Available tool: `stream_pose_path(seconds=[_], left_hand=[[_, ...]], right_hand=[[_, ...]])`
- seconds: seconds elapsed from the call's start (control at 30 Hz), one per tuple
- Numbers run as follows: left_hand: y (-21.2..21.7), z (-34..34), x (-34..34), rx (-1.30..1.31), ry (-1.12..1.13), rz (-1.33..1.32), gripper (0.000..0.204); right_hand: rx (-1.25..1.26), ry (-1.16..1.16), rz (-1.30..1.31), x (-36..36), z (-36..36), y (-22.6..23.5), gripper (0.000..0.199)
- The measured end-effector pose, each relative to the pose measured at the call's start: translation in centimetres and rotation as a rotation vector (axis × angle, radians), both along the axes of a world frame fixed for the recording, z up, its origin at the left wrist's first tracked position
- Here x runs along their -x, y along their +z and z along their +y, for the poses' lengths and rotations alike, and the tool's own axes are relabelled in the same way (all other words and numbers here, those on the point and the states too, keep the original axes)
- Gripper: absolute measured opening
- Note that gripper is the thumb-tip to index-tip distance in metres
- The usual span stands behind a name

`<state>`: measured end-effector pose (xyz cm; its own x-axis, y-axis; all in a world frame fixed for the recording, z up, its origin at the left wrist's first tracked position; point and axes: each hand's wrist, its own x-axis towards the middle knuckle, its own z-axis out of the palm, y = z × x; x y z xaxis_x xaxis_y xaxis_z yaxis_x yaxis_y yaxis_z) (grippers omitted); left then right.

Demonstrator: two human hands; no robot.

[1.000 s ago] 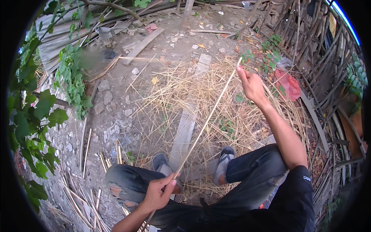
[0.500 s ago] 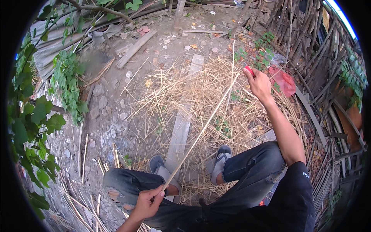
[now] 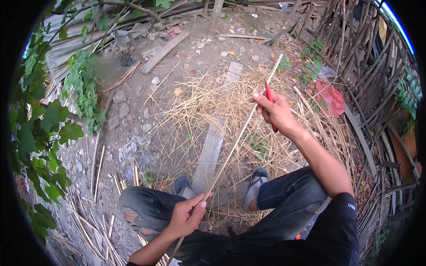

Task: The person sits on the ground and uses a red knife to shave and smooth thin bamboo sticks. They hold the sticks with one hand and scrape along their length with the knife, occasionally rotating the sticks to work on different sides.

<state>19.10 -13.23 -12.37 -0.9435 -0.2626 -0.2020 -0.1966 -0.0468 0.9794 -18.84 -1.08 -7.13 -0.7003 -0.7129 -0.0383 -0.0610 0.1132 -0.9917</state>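
A long, thin bamboo strip [image 3: 230, 157] runs slantwise from my lap up past my right hand, its pale tip pointing away from me. Low on the strip, my left hand [image 3: 188, 217] is closed round it with the thumb on top; a lower end sticks out below. Farther up, my right hand [image 3: 277, 111] pinches the strip between thumb and fingers. The same hand holds a slim red knife [image 3: 269, 92] across the palm, close beside the strip; its blade cannot be made out.
Loose shavings [image 3: 199, 99] cover the ground ahead, over a grey board [image 3: 211, 148]. More strips [image 3: 95, 232] lie at my left. A stick fence [image 3: 350, 40] and red plastic bag [image 3: 330, 98] are at the right. Leaves [image 3: 53, 128] hang at the left.
My right hand has come nearer and left, from beside the strip's upper part to pinching it. My left hand has moved up and right, and the strip now extends below it.
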Motion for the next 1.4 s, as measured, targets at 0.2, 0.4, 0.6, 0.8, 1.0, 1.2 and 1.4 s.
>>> stream_pose_path(seconds=[0.2,0.4,0.6,0.8,1.0,1.2,1.4], left_hand=[[-0.1,0.5,-0.7,-0.063,0.018,-0.013,0.041],[-2.0,-0.1,-4.2,-0.033,0.048,-0.051,0.038],[-1.8,0.0,-2.4,-0.116,0.114,0.051,0.035],[-1.8,-0.7,-2.4,-0.091,0.128,0.144,0.034],[-1.4,-0.5,-3.6,-0.036,0.190,0.012,0.032],[-2.5,0.1,-3.9,0.108,0.192,0.012,0.030],[-3.0,0.2,-3.5,0.256,0.168,0.148,0.029]], right_hand=[[0.217,-0.135,-0.093,0.8,0.1,1.3,0.032],[0.168,-0.215,-0.138,2.2,1.6,0.2,0.032],[-0.149,0.121,0.121,-2.0,0.3,0.6,0.041],[0.005,0.067,0.161,-0.1,1.8,1.8,0.034],[-0.138,0.010,0.558,2.4,3.8,2.6,0.038],[-0.262,-0.190,0.665,3.9,4.3,2.5,0.050],[-0.399,-0.285,0.717,3.7,4.2,3.6,0.063]])
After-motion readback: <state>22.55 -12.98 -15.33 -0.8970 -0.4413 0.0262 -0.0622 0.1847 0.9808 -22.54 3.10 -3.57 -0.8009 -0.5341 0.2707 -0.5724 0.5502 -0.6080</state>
